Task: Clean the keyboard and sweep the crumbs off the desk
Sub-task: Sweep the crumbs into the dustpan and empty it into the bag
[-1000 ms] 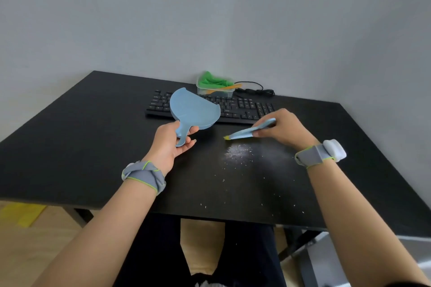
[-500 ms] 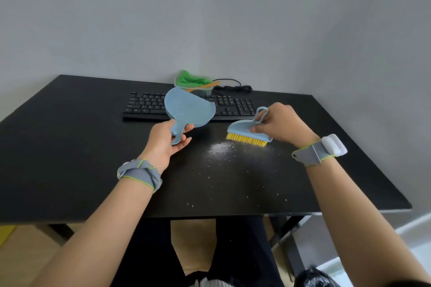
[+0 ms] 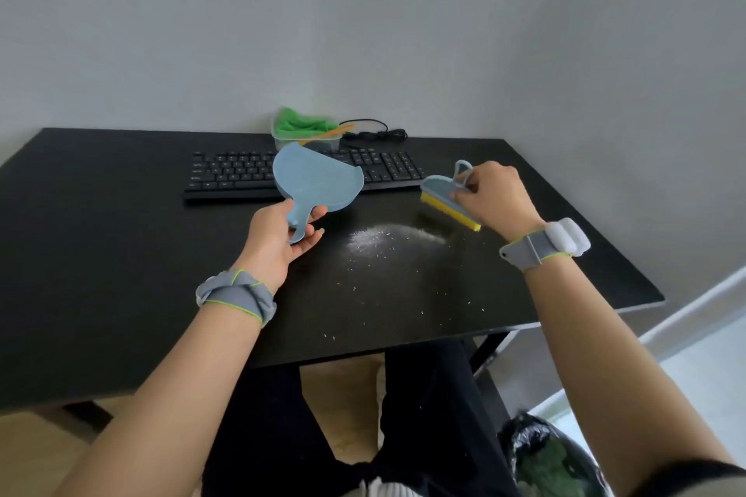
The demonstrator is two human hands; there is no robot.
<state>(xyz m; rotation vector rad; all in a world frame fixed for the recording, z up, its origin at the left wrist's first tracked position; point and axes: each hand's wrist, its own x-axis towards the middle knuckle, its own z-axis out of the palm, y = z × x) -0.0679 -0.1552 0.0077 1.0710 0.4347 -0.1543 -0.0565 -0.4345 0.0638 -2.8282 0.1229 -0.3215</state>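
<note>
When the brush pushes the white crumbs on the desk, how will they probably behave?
The crumbs look like tiny loose grains, so they will probably slide easily on the smooth black desk. Some may scatter; stray grains already lie apart from the pile. The brush has dense yellow bristles, which should gather most of them.

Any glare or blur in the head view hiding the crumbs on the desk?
Head view: soft glare sheens the black desk around the crumbs, washing out the pile's edges; scattered grains still read. Brush and right hand look sharp; wide-angle lens bows the desk's edges.
</note>
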